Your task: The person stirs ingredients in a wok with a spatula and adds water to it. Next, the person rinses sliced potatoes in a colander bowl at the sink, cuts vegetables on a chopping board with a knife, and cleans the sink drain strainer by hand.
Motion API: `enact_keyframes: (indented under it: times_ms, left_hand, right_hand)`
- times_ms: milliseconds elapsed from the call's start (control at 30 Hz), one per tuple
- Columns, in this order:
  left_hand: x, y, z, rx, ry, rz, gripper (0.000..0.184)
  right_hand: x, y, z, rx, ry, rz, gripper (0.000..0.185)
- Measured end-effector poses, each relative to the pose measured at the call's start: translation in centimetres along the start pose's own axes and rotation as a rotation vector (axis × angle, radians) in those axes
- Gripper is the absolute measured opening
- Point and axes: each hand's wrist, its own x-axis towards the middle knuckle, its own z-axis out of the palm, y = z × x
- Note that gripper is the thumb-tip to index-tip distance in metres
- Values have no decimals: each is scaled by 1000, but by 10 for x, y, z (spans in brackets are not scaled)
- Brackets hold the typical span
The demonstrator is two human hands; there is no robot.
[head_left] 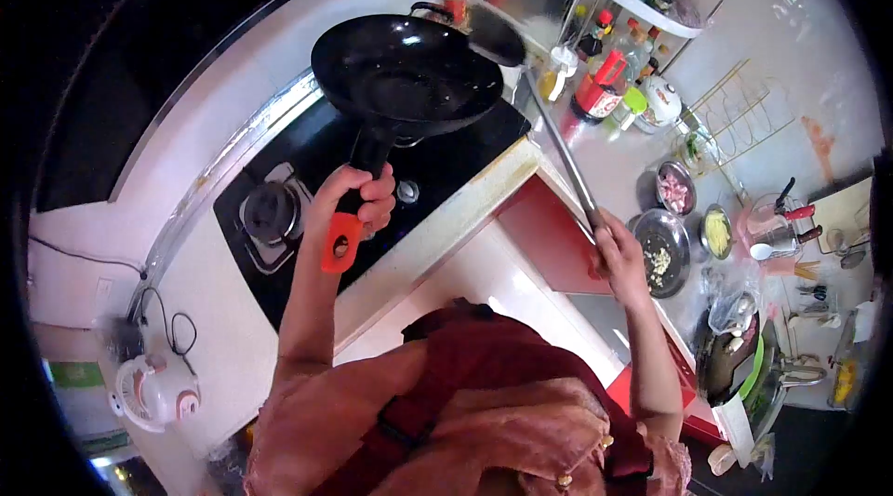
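My left hand (361, 200) is closed around the handle of a black wok (409, 82), raised over the stove and tilted so its dark inside shows. A few shiny spots dot the wok's surface. An orange piece at the handle's end shows below my fingers. In my right hand (618, 259) is the long metal handle of a ladle (564, 147). Its rounded dark head is at the wok's right rim; whether the two touch, I cannot tell.
The black stovetop (312, 156) has a burner (272, 210) at left. Bottles (603, 91) stand at the back right. On the right counter are a metal plate with chopped bits (662, 249), a bowl of pink meat (675, 187) and a bowl of pale shreds (716, 232). A white kettle (153, 394) sits lower left.
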Motion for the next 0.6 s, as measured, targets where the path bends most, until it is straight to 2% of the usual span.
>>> enact_keyframes:
  times_ms: [133,200,233,300,333,367,433,500,600]
  left_hand:
    - [33,10,-35,-167,-34,4,23]
    - [40,6,-59,-228,-113,62,24]
    - [47,2,-75,-330,-251,53,26]
    - [47,-11,-98,-440,-271,4,31]
    - [45,-19,-103,-308,-203,69,31]
    - [47,-36,-116,-277,-80,85,32]
    - [57,-51,-128,-250,-179,90,32]
    - [69,-56,-137,-267,-238,83,31]
    - [79,-43,-149,-325,-112,28,30]
  right_hand:
    - [66,-57,50,-330,-60,-246,45]
    - [113,-52,73,-516,-89,-536,48]
    - [120,-67,89,-589,-107,-520,46]
    - [141,-77,117,-745,-105,-505,38]
    - [150,-74,129,-828,-77,-522,36]
    - [159,-75,142,-902,-83,-441,34]
    - [163,-80,158,-874,-122,-346,34]
    - [169,-66,166,-770,-157,-424,29]
    - [159,-55,149,-654,-238,-520,35]
